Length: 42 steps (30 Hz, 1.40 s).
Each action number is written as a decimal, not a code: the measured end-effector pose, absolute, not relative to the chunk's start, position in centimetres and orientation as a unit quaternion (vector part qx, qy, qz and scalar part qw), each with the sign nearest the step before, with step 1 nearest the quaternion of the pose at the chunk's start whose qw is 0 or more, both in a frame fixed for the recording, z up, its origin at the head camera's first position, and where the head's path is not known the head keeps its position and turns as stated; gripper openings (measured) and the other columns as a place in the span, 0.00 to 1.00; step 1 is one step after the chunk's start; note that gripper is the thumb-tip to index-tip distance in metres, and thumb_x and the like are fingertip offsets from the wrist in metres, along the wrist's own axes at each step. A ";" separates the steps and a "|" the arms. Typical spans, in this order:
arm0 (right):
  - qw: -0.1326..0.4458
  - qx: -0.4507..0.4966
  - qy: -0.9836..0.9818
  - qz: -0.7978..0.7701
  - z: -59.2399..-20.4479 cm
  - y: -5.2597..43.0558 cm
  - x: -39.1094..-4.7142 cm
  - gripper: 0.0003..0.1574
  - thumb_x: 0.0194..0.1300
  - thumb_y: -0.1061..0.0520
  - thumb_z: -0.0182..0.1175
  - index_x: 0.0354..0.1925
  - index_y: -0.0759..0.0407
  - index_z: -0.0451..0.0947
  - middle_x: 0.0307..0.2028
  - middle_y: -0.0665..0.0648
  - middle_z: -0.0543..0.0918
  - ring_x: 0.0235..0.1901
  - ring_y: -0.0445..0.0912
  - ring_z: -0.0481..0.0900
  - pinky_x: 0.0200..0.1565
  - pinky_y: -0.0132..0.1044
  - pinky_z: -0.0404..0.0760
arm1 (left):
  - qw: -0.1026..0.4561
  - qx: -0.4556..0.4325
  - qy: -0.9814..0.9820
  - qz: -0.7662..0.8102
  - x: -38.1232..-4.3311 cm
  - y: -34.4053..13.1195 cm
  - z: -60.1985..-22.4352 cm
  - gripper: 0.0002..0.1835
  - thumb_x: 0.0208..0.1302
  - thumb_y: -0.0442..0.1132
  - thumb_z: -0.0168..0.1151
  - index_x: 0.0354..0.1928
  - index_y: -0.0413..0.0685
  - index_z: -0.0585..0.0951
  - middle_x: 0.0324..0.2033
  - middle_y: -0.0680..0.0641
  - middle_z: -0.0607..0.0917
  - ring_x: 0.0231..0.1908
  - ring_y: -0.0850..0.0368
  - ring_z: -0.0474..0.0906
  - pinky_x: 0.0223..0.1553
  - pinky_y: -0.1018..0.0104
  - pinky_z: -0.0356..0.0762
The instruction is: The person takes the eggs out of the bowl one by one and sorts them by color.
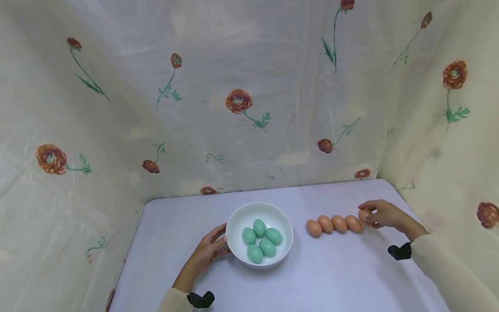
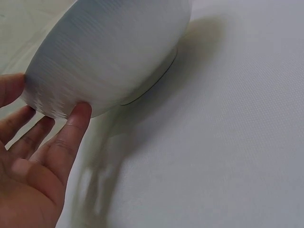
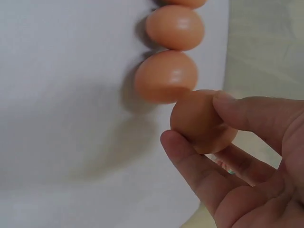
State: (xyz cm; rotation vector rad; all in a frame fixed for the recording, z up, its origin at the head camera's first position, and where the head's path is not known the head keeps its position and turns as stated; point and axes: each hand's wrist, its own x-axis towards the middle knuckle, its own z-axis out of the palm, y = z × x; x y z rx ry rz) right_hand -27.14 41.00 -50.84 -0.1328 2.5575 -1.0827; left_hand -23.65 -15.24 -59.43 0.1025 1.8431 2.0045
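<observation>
A white bowl (image 1: 286, 229) stands on the table with several pale green eggs (image 1: 267, 247) inside. My left hand (image 1: 210, 247) rests against the bowl's left side, its spread fingertips touching the outer wall (image 2: 109, 52) in the left wrist view. Over on the right, my right hand (image 1: 383, 213) pinches a brown egg (image 3: 197, 118) between thumb and fingers. That egg is at the right end of a row of several brown eggs (image 1: 339, 224), close beside the last one (image 3: 166, 77). Its shadow falls apart from it on the cloth.
A pale cloth covers the table (image 1: 175, 229). Behind and at both sides hang cream curtains (image 1: 202, 143) printed with red flowers, reaching the table's back edge. The bowl is left of the egg row, with a strip of cloth between them.
</observation>
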 end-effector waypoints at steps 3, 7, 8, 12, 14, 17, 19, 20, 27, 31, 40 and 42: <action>0.181 -0.035 0.912 -0.365 -51.8 41.3 -27.2 0.30 0.62 0.70 0.57 0.62 0.79 0.67 0.47 0.72 0.74 0.34 0.49 0.77 0.34 0.41 0.86 | 0.207 0.033 0.661 0.720 -23.6 -15.2 -59.5 0.33 0.73 0.44 0.59 0.76 0.50 0.62 0.77 0.40 0.58 0.67 0.43 0.72 0.60 0.50 0.81; 0.183 -0.018 0.920 -0.347 -52.7 41.5 -27.4 0.30 0.60 0.69 0.56 0.61 0.77 0.68 0.46 0.70 0.74 0.32 0.49 0.76 0.31 0.39 0.83 | 0.206 0.026 0.662 0.720 -23.6 -15.1 -59.6 0.34 0.72 0.44 0.60 0.76 0.50 0.62 0.77 0.40 0.58 0.66 0.44 0.73 0.60 0.50 0.82; 0.184 -0.018 0.921 -0.344 -52.8 41.6 -27.4 0.30 0.60 0.69 0.56 0.61 0.77 0.68 0.45 0.70 0.74 0.31 0.49 0.76 0.30 0.39 0.83 | 0.205 0.026 0.662 0.720 -23.6 -15.1 -59.6 0.34 0.72 0.44 0.60 0.76 0.50 0.62 0.77 0.40 0.58 0.66 0.44 0.73 0.60 0.50 0.82; 0.191 -0.011 0.923 -0.334 -53.6 41.8 -27.5 0.30 0.61 0.69 0.56 0.61 0.77 0.68 0.44 0.69 0.74 0.32 0.49 0.76 0.31 0.40 0.82 | 0.205 0.025 0.663 0.719 -23.7 -15.1 -59.6 0.33 0.72 0.44 0.60 0.76 0.49 0.62 0.77 0.40 0.58 0.66 0.44 0.73 0.59 0.50 0.82; 0.195 -0.008 0.923 -0.331 -53.9 41.8 -27.5 0.30 0.62 0.68 0.56 0.62 0.77 0.68 0.44 0.69 0.74 0.32 0.49 0.76 0.31 0.40 0.82 | 0.206 0.026 0.663 0.719 -23.6 -15.1 -59.6 0.33 0.73 0.43 0.59 0.76 0.49 0.62 0.77 0.40 0.58 0.67 0.44 0.73 0.59 0.51 0.82; 0.201 -0.003 0.923 -0.329 -54.1 41.8 -27.5 0.30 0.62 0.67 0.56 0.62 0.77 0.67 0.45 0.70 0.74 0.33 0.50 0.76 0.32 0.41 0.82 | 0.208 0.028 0.663 0.718 -23.6 -15.1 -59.4 0.33 0.73 0.43 0.59 0.76 0.49 0.62 0.77 0.41 0.58 0.67 0.45 0.73 0.60 0.51 0.82; 0.204 0.003 0.923 -0.327 -54.2 41.7 -27.5 0.31 0.63 0.67 0.56 0.63 0.77 0.66 0.45 0.70 0.73 0.34 0.50 0.76 0.32 0.40 0.82 | 0.210 0.030 0.664 0.717 -23.5 -15.1 -59.2 0.33 0.73 0.43 0.59 0.76 0.49 0.62 0.77 0.41 0.58 0.67 0.46 0.73 0.60 0.51 0.82; 0.206 0.005 0.923 -0.326 -54.2 41.7 -27.5 0.31 0.63 0.67 0.56 0.63 0.77 0.66 0.46 0.70 0.73 0.34 0.49 0.76 0.33 0.40 0.82 | 0.208 0.033 0.665 0.716 -23.5 -15.1 -59.2 0.33 0.73 0.44 0.58 0.76 0.48 0.61 0.77 0.41 0.58 0.67 0.45 0.73 0.60 0.51 0.82; 0.221 0.010 0.921 -0.321 -54.2 41.7 -27.5 0.34 0.67 0.63 0.56 0.68 0.74 0.61 0.54 0.76 0.68 0.42 0.55 0.74 0.35 0.40 0.81 | 0.207 0.032 0.665 0.717 -23.6 -15.2 -59.4 0.32 0.73 0.43 0.58 0.75 0.49 0.62 0.77 0.41 0.58 0.66 0.45 0.73 0.60 0.51 0.82; 0.212 0.003 0.930 -0.301 -53.8 41.7 -27.2 0.36 0.70 0.58 0.56 0.69 0.73 0.60 0.63 0.84 0.61 0.52 0.68 0.72 0.37 0.46 0.84 | 0.207 0.035 0.665 0.717 -23.6 -15.2 -59.5 0.33 0.73 0.44 0.59 0.76 0.48 0.62 0.77 0.40 0.58 0.66 0.45 0.73 0.60 0.51 0.82; 0.173 -0.023 0.947 -0.270 -51.1 38.9 -27.6 0.38 0.72 0.49 0.58 0.69 0.71 0.62 0.66 0.83 0.63 0.60 0.74 0.70 0.55 0.68 0.78 | 0.201 0.028 0.664 0.720 -23.4 -15.2 -59.4 0.32 0.73 0.43 0.58 0.75 0.48 0.63 0.77 0.40 0.58 0.66 0.44 0.73 0.61 0.50 0.81; 0.176 -0.033 0.942 -0.284 -50.3 37.6 -27.7 0.38 0.72 0.49 0.58 0.70 0.71 0.62 0.66 0.81 0.64 0.58 0.71 0.73 0.54 0.64 0.81 | 0.201 0.030 0.664 0.720 -23.5 -15.2 -59.3 0.32 0.73 0.43 0.58 0.75 0.49 0.63 0.77 0.41 0.59 0.67 0.43 0.73 0.61 0.50 0.81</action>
